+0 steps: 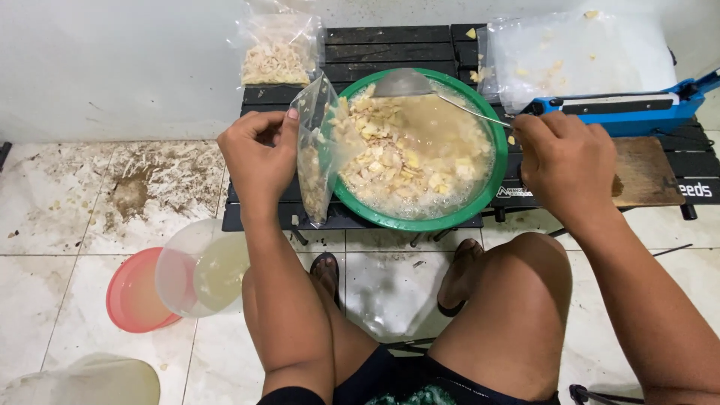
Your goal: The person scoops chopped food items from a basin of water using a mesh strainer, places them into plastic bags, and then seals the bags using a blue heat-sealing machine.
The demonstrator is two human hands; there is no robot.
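Two hands work at a round green bowl (pixel 491 187) of wet yellow chips; the left hand (pixel 259 154) pinches a thin clear bag (pixel 316 150) at its left rim; the right hand (pixel 566 161), closed, grips a shiny metal scoop (pixel 405 84) reaching over it; black slatted table (pixel 375 52) under, dirty white tiles (pixel 112 187) around.

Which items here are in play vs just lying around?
In play:
- left hand holding the small clear plastic bag, partly filled
- right hand gripping the metal skimmer ladle
- round green plastic basin of pale chips in liquid

Lying about:
- filled clear bag of chips
- blue heat sealer
- pink round lid
- translucent plastic tub
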